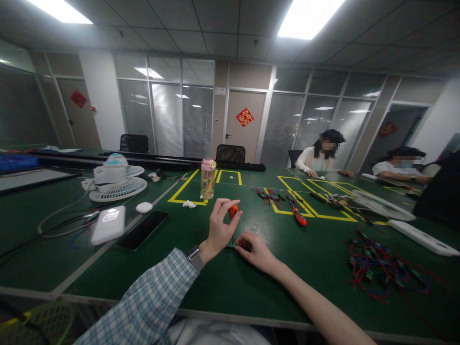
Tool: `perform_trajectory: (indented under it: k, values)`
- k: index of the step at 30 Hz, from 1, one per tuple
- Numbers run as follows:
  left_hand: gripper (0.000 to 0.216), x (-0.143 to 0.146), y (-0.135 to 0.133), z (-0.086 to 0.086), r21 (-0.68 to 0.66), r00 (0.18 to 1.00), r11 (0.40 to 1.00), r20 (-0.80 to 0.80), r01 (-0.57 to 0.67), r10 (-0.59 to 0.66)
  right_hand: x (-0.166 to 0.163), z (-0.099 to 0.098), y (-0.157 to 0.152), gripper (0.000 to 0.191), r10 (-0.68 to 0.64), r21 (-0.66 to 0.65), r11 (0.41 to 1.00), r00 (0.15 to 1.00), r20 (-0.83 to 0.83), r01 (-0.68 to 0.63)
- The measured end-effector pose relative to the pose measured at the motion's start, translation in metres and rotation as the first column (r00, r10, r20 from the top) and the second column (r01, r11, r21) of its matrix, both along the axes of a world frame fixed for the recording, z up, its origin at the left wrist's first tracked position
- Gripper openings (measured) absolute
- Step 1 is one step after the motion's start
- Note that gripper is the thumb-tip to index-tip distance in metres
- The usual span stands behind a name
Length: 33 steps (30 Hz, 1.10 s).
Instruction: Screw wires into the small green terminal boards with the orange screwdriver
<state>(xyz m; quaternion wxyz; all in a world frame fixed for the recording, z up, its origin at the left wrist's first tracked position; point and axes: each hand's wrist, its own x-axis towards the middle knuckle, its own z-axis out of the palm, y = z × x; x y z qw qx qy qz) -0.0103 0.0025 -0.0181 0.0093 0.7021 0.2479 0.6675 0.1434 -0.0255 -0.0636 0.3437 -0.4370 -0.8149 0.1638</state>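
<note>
My left hand (222,224), with a watch on its wrist, is closed around the orange handle of a screwdriver (233,210). The screwdriver stands roughly upright, and its lower end points down at a small green circuit board (230,246) on the table. The fingers of my right hand (253,248) are pinched at the right end of that board, low over the tabletop. My hands hide much of the board and most of the shaft. Further right lies a second screwdriver (299,218) with a red-orange handle, beside a bundle of wired parts (269,197).
A tangle of wired boards (383,266) lies on the right of the green table (283,297). To the left are a phone (143,231), a white power bank (108,224) and a fan (117,179). A bottle (207,179) stands ahead. Two people sit at the far right.
</note>
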Motion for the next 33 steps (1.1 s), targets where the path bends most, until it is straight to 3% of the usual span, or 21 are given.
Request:
perform_trajectory:
  k: [8,18,25,33]
  values:
    - [0.033,-0.0017,-0.0028,0.0036,-0.108,0.983,0.982,-0.081,0.157,-0.166,0.0,-0.0025,0.0014,0.009,0.006,-0.005,1.0,1.0,-0.003,-0.006]
    - [0.027,-0.0007,-0.0022,0.0065,-0.079,0.999,0.996,-0.026,0.045,-0.047,-0.001,0.0018,-0.0009,0.01,-0.016,-0.021,1.0,1.0,0.001,0.016]
    - [0.035,-0.0005,-0.0024,0.0031,-0.175,0.98,0.966,-0.021,0.189,-0.195,0.0009,-0.0021,0.0012,0.008,0.006,-0.007,1.0,1.0,-0.014,-0.006]
    - [0.025,0.0011,-0.0008,0.0038,-0.079,0.998,0.995,-0.018,0.053,-0.055,0.0009,-0.0007,0.0002,0.008,0.004,-0.014,1.0,1.0,-0.012,-0.004]
